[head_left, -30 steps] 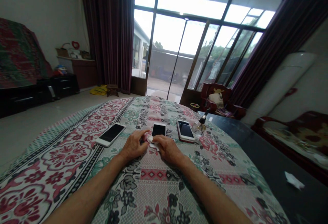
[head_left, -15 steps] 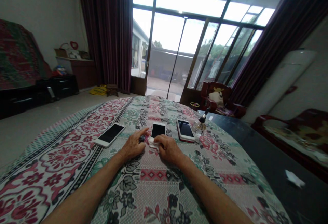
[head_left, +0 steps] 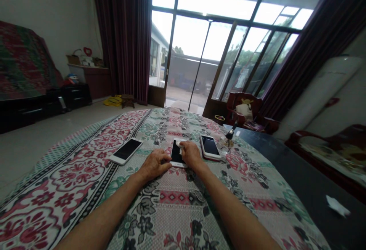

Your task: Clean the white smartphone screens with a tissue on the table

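A white-framed smartphone point(head_left: 178, 163) with a dark screen lies flat on the patterned tablecloth point(head_left: 183, 181) in front of me. My left hand point(head_left: 156, 163) grips its left edge, with curved fingers and the thumb by the lower corner. Pinched in my right hand point(head_left: 191, 154) is a small white tissue point(head_left: 179, 143), pressed on the upper part of the screen. My right hand covers the phone's right side. Left of my hands lies a second white smartphone point(head_left: 126, 151), set at a slant. A third white smartphone point(head_left: 210, 146) lies to the right, with a reddish edge beneath it.
A small glass container point(head_left: 225, 143) with a dark-topped object stands right of the third phone. Crumpled white paper point(head_left: 337, 205) lies on the dark surface at the right. Beyond the table are a wooden chair point(head_left: 244, 107), a low stool point(head_left: 127, 100) and glass doors point(head_left: 188, 70).
My right hand has moved the tissue from the phone's lower end up onto its screen. My left hand has shifted right and closed on the phone's left edge. The view has turned slightly left.
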Demonstrator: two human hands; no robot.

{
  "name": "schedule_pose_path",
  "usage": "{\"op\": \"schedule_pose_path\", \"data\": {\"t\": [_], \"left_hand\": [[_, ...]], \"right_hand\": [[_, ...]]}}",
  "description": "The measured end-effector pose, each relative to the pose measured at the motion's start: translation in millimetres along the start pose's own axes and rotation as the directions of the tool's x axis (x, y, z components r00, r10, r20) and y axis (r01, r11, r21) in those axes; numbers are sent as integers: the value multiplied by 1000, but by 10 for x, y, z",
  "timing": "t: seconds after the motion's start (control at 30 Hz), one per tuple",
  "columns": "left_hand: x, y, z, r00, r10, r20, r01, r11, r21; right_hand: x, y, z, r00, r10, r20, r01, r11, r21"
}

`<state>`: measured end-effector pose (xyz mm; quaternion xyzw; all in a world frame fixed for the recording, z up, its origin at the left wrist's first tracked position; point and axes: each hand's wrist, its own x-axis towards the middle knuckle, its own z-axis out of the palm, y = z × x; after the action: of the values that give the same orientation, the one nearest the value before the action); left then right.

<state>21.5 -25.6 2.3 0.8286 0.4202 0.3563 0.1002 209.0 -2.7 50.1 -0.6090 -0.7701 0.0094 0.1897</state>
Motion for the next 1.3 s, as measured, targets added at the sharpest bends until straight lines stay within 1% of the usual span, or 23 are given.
{"op": "schedule_pose_path", "data": {"t": [0.13,0.23,0.37,0.43,0.5,0.57,0.63,0.73,0.8,0.87,0.97,1.03,1.13,1.3], "left_hand": [[-11,18,-5,1000,5,3,-5,999,41],[-22,45,-12,999,35,-11,-34,995,92],[-25,66,-20,997,77,0,-76,985,157],[-25,66,-21,997,77,7,-77,982,171],[-25,66,-23,997,73,10,-74,983,167],[-27,72,-28,997,72,12,-73,985,155],[-29,83,-38,998,67,15,-68,987,145],[-30,101,-53,998,50,22,-53,989,140],[-29,104,-57,999,47,22,-50,989,137],[-27,99,-58,999,50,16,-52,990,131],[-20,82,-57,998,55,17,-56,992,112],[-15,72,-56,998,61,17,-63,993,105],[-10,63,-51,997,70,18,-72,992,105],[-15,49,-33,998,61,21,-63,991,118]], "right_hand": [[89,-118,52,998,-42,48,44,998,-40],[118,-173,111,994,-97,50,97,995,-12],[146,-231,198,992,-119,46,117,992,43],[160,-245,245,991,-132,21,128,982,139],[175,-232,287,992,-122,-17,121,946,299],[192,-181,307,996,-67,-55,84,891,445],[212,-95,297,994,8,-110,49,863,503],[241,63,246,972,94,-216,11,898,440],[259,155,215,964,104,-246,-14,939,344],[274,214,201,974,74,-215,-22,972,233],[292,230,200,995,21,-94,-12,996,92],[301,204,201,999,-5,-41,6,999,31],[305,149,197,998,-65,-22,65,998,-10],[261,106,195,987,-163,8,163,987,14]]}}
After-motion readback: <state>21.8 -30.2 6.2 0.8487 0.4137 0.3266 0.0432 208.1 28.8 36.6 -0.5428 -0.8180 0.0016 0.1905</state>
